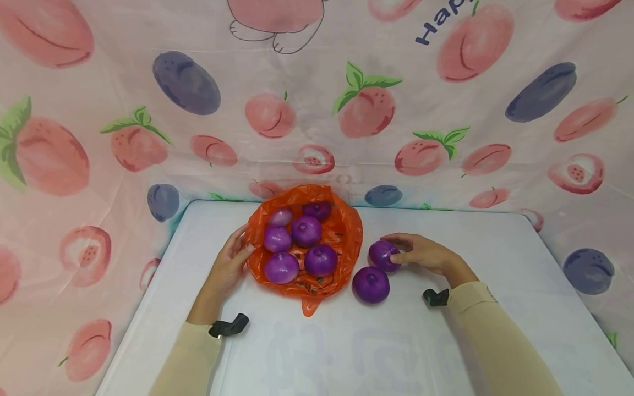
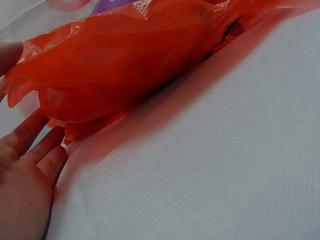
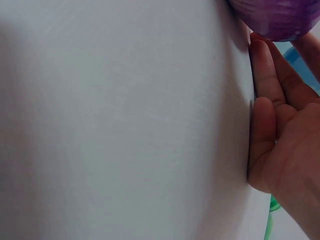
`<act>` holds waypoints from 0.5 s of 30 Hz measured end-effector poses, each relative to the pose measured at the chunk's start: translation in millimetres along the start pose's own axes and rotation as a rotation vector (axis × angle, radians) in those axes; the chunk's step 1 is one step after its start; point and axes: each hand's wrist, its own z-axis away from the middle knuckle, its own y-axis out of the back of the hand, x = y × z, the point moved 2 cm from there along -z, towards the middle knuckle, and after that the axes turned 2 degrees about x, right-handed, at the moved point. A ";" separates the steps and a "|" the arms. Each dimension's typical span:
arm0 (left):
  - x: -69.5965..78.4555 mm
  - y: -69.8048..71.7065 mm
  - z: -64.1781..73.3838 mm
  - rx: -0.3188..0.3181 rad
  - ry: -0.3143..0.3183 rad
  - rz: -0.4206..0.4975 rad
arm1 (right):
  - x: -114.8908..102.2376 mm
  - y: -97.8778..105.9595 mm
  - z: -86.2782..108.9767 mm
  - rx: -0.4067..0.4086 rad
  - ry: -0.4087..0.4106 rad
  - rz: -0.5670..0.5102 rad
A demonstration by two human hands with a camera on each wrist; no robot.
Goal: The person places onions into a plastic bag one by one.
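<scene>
An orange plastic bag (image 1: 353, 231) lies spread open on the table, with several purple onions inside, among them a front-left onion (image 1: 281, 268). My left hand (image 1: 229, 263) holds the bag's left rim, thumb on the near side and fingers against its outer side. In the left wrist view those fingers (image 2: 42, 145) reach under the crinkled bag (image 2: 125, 65). To the right of the bag, my right hand (image 1: 421, 253) grips a purple onion (image 1: 382, 255) between thumb and fingers. Another onion (image 1: 371, 285) sits just in front of it. Only the held onion's lower part (image 3: 280, 17) shows in the right wrist view.
The white table (image 1: 495, 341) stands against a hanging cloth (image 1: 317, 71) printed with fruit, which also covers both sides. Black camera straps (image 1: 230, 325) sit on the wrists. A small orange bag tab (image 1: 310, 306) points toward the near edge.
</scene>
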 end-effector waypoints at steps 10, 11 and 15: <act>-0.4 0.1 -0.3 0.001 0.001 -0.002 | 2.4 0.6 -0.9 0.004 -0.006 0.004; -0.3 0.1 -0.2 0.001 0.002 -0.002 | 2.6 0.6 -1.0 0.003 -0.006 0.002; 0.0 -0.5 -0.2 0.004 0.009 0.001 | 1.8 1.0 -1.2 -0.012 -0.002 0.001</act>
